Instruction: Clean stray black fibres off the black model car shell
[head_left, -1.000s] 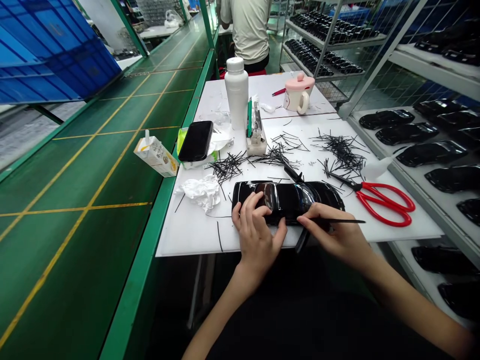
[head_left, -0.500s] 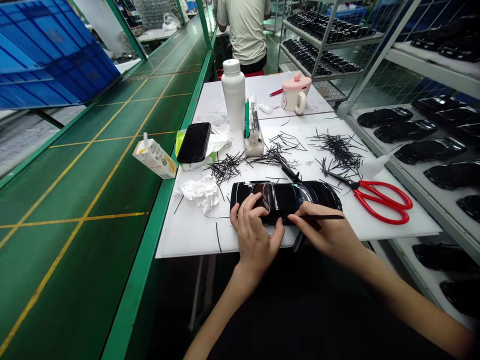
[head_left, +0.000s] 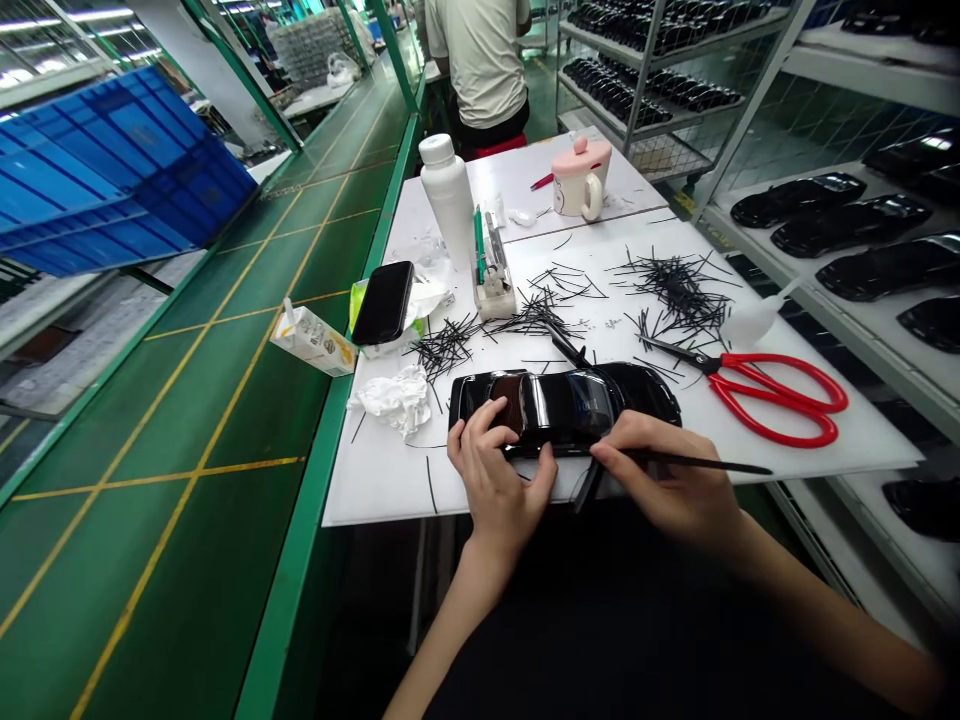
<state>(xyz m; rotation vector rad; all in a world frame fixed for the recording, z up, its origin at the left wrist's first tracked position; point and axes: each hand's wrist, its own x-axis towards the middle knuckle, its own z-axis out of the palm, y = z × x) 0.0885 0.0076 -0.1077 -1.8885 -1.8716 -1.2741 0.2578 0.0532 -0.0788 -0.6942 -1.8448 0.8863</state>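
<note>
The glossy black model car (head_left: 555, 402) lies on the white board (head_left: 375, 470) near your edge, your left hand (head_left: 499, 470) spread loosely against it and your right hand (head_left: 671, 475) pinching a thin dark rod (head_left: 724, 463) at its near side. A slipping rod might scratch the gloss, while pulling the car closer could knock the open door flap (head_left: 589, 488)

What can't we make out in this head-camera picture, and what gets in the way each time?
In the head view:
1. Inner end of the thin black strip: covered by the right hand.
2. Part of the black model car: behind the left hand.
3. Middle of the green-and-white packet: under the phone.
4. Co-worker's head: cut off by the top edge.
5. Fine print on the drink carton: too small.
</note>
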